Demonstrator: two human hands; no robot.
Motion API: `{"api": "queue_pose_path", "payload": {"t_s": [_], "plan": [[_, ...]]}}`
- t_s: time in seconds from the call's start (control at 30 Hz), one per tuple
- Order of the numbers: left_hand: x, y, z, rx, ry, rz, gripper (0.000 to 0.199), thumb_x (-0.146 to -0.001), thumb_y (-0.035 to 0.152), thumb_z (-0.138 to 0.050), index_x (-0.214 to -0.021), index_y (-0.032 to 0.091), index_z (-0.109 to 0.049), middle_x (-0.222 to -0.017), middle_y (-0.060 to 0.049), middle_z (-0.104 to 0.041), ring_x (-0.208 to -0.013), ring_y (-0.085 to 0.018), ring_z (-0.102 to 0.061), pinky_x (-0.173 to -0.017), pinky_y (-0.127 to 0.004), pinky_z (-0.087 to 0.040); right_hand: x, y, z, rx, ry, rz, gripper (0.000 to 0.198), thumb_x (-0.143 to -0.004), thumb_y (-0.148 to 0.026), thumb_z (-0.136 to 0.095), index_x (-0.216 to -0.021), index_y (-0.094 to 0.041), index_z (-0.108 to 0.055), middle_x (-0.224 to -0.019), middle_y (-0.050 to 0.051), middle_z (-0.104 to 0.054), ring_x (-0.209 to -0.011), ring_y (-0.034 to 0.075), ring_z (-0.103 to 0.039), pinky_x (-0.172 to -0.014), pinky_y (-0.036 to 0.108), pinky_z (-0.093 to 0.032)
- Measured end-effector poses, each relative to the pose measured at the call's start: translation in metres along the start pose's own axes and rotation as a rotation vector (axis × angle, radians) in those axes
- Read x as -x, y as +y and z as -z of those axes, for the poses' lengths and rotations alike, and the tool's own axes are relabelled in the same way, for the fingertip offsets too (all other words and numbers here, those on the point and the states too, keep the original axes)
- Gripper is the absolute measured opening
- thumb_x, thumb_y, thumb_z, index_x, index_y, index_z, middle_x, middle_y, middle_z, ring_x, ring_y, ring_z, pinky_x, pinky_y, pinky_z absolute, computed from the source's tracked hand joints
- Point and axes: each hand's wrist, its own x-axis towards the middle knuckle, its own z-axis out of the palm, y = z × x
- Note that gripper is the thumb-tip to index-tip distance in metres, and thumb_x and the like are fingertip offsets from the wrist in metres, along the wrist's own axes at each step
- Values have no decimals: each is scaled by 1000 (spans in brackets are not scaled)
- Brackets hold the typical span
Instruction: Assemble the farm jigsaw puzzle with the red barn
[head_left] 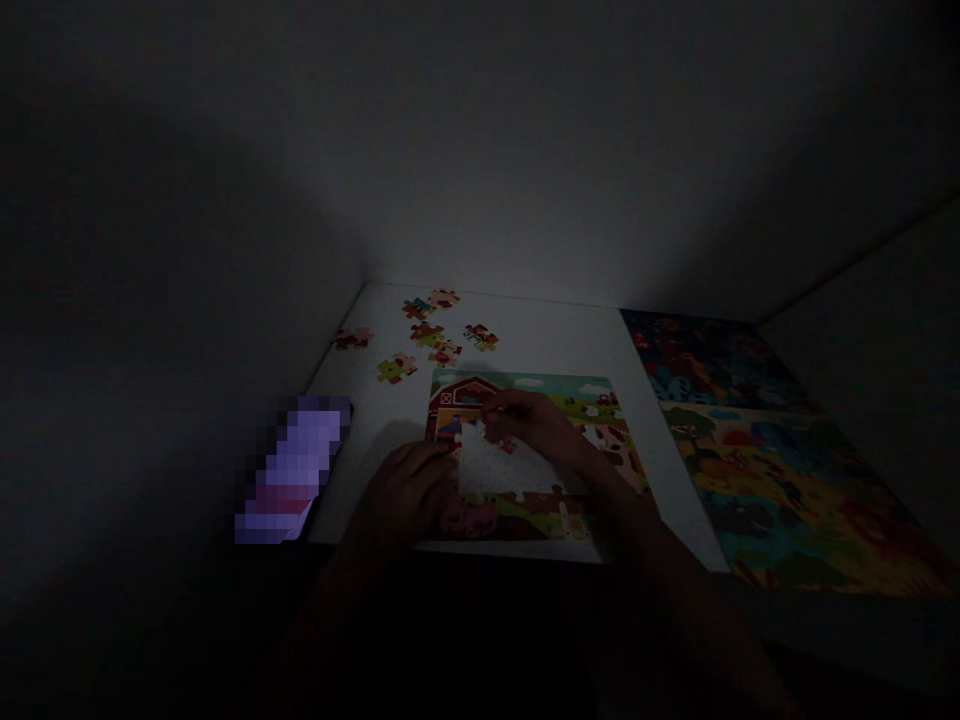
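White table [555,340], dimly lit, carries a partly assembled farm-scene puzzle [517,522] near its front edge, between the person's two hands. Its outer band is joined: a red barn [469,388] at the upper left, a spotted cow [611,450] at the right and a pink pig [469,516] at the lower left. Pale surface shows through the opening [525,475] in the middle.

Left hand [405,487]: over the puzzle's left side, fingers close together and bent, tips at the opening's left edge. Whether they grip anything cannot be told.

Right hand [536,425]: above the upper part of the opening, thumb and forefinger drawn near each other. A small reddish piece [508,446] shows just below these fingers; whether it is pinched or lying loose cannot be determined in the shadow.

Loose pieces [427,334] are scattered on the table beyond the puzzle, toward the far left. At the left edge is a device [307,465] with a lit, pixelated screen. To the right, well apart from the puzzle, lie a dark blue picture [720,360] and, nearer the person, a yellow savanna picture [795,500].
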Motion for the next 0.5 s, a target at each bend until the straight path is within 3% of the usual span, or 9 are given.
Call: {"api": "queue_pose_path", "payload": {"t_s": [0.13,0.33,0.5], "plan": [[-2,2,1,20,-12,28,26,-93,15,-46,-111,18,-64,-116,-8,-66,-105,-21,-60,-89,-39,-53,3,-3,-3,166,-85,45,25,-87,-34,-62,-108,-22,-69,-82,2,-70,-61,12,-58,-56,25,-47],[-2,3,2,31,-43,56,26,-94,17,-47,-114,17,-64,-118,-9,-65,-107,-21,-58,-93,-40,-52,4,-7,-7,392,-63,169,36,-86,-25,-62,-122,-28,-65,-131,6,-61,-93,18,-63,-81,33,-51],[-1,3,2,43,-70,76,28,-93,17,-47,-116,17,-63,-120,-9,-64,-108,-22,-58,-93,-41,-51,4,0,-9,400,-113,213,37,-86,-24,-62,-122,-26,-64,-121,6,-65,-98,19,-63,-82,33,-52]]}}
